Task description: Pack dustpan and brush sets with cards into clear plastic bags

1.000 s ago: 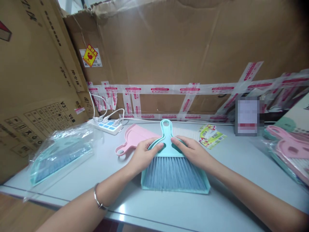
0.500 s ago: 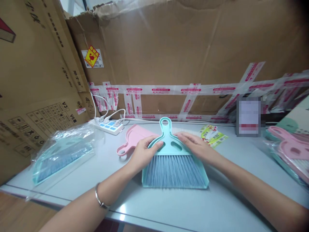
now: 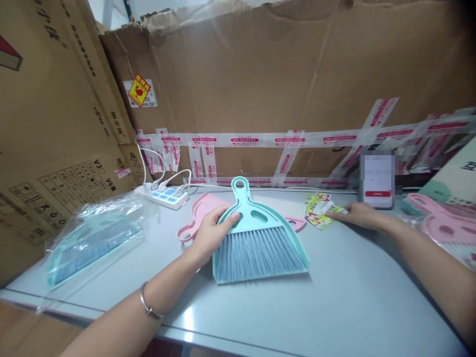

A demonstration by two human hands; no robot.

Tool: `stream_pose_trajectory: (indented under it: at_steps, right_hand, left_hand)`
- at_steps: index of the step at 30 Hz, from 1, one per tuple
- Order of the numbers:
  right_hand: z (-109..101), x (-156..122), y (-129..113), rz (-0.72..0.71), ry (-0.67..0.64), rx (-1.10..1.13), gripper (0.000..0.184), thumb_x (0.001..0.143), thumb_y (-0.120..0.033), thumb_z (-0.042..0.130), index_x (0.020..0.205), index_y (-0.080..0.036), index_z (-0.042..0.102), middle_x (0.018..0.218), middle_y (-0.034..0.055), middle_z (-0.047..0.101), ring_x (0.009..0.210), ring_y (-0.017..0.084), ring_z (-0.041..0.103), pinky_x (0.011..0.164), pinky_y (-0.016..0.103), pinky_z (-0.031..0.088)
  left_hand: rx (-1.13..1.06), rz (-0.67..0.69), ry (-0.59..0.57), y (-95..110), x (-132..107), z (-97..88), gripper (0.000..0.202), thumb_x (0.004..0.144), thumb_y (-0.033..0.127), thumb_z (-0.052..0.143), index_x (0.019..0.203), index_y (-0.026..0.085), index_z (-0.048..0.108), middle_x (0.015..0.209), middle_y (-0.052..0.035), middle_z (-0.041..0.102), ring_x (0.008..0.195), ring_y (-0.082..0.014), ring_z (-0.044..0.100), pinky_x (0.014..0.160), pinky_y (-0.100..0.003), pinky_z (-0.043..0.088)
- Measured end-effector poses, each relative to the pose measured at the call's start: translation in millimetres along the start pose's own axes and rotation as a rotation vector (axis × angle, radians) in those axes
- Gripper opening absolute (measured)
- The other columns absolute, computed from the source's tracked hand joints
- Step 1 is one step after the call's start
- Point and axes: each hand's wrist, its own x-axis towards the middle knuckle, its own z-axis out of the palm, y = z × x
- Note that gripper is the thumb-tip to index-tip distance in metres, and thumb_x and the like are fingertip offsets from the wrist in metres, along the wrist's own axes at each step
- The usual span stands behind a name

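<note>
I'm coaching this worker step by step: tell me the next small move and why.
Probably pinch one of the label cards up: the right hand rests its fingertips on them, while the left hand holds the teal dustpan set flat on the table.

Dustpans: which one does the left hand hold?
The left hand grips the teal dustpan holding the grey brush; the pink dustpan lies behind it, the bagged set far left.

Teal dustpan (image 3: pixel 290 238) (grey brush (image 3: pixel 256 253) inside), lying flat
</note>
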Motion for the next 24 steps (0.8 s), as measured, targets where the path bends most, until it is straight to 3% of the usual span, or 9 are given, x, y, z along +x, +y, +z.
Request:
stream_pose_trajectory:
  at_steps: [4, 11, 14, 16, 18, 21, 24]
  right_hand:
    - [-11.8, -1.8, -13.8, 0.198, -0.216, 0.052, 0.036, 0.050, -0.041, 0.079, 0.041, -0.020, 0.052, 0.042, 0.0030, 0.051, 0.041, 0.016, 0.046, 0.045, 0.030, 0.032]
    - [-29.5, 1.3, -61.7, 0.351, -0.160, 0.377, 0.022, 0.064, -0.024, 0.071, 0.077, -0.019, 0.053, 0.071, 0.0083, 0.065, 0.060, 0.019, 0.060, 0.053, 0.030, 0.044]
    - [-45.3, -9.7, -102.6, 0.310, -0.216, 0.738, 0.023, 0.064, -0.024, 0.070, 0.083, -0.020, 0.057, 0.082, 0.0091, 0.067, 0.069, 0.020, 0.064, 0.061, 0.031, 0.050]
    - [-58.8, -29.6, -136.3, 0.230, -0.269, 1.024, 0.033, 0.057, -0.031, 0.077, 0.083, -0.022, 0.059, 0.073, 0.0046, 0.065, 0.057, 0.017, 0.061, 0.053, 0.029, 0.050]
    - [-67.9, -57.5, -169.2, 0.049, -0.456, 1.184, 0.032, 0.054, -0.034, 0.081, 0.074, -0.024, 0.058, 0.059, -0.0024, 0.057, 0.045, 0.011, 0.053, 0.041, 0.021, 0.043]
    - [-60.9, -96.9, -204.9, -0.124, -0.761, 1.179, 0.030, 0.057, -0.026, 0.080, 0.057, -0.019, 0.051, 0.055, -0.0034, 0.052, 0.045, 0.006, 0.049, 0.041, 0.014, 0.040]
    - [-30.3, -114.8, -217.7, 0.108, -0.862, 1.137, 0.036, 0.059, -0.032, 0.079, 0.061, -0.019, 0.045, 0.049, -0.0064, 0.050, 0.035, 0.004, 0.045, 0.033, 0.013, 0.033]
  left_hand:
    - [0.005, -0.001, 0.001, 1.5, -0.5, -0.4, 0.036, 0.077, 0.042, 0.058, 0.101, 0.017, 0.065, 0.102, -0.0037, 0.066, 0.099, -0.0221, 0.057, 0.085, -0.029, 0.042]
    - [-0.010, 0.030, 0.044, 3.0, -0.3, -2.1, 0.036, 0.076, 0.044, 0.060, 0.097, 0.016, 0.066, 0.097, -0.0037, 0.066, 0.097, -0.0222, 0.057, 0.083, -0.029, 0.043]
    - [-0.034, 0.026, 0.091, 0.1, 1.3, -1.7, 0.034, 0.075, 0.044, 0.061, 0.094, 0.016, 0.065, 0.096, -0.0037, 0.066, 0.095, -0.0216, 0.057, 0.083, -0.028, 0.043]
    - [-0.071, -0.002, 0.133, -2.6, 2.5, -1.1, 0.034, 0.075, 0.044, 0.062, 0.095, 0.016, 0.064, 0.099, -0.0040, 0.066, 0.096, -0.0214, 0.057, 0.083, -0.028, 0.043]
    - [-0.133, -0.049, 0.148, -5.2, 3.5, -0.2, 0.036, 0.074, 0.044, 0.063, 0.099, 0.017, 0.063, 0.102, -0.0047, 0.065, 0.096, -0.0212, 0.058, 0.084, -0.029, 0.043]
    - [-0.241, -0.114, 0.137, -7.5, 3.7, 2.1, 0.038, 0.073, 0.044, 0.064, 0.100, 0.018, 0.064, 0.102, -0.0055, 0.066, 0.092, -0.0206, 0.060, 0.083, -0.031, 0.044]
    - [-0.355, -0.170, 0.159, -7.4, 2.9, 5.9, 0.034, 0.071, 0.042, 0.067, 0.094, 0.017, 0.065, 0.095, -0.0060, 0.068, 0.087, -0.0203, 0.062, 0.080, -0.031, 0.046]
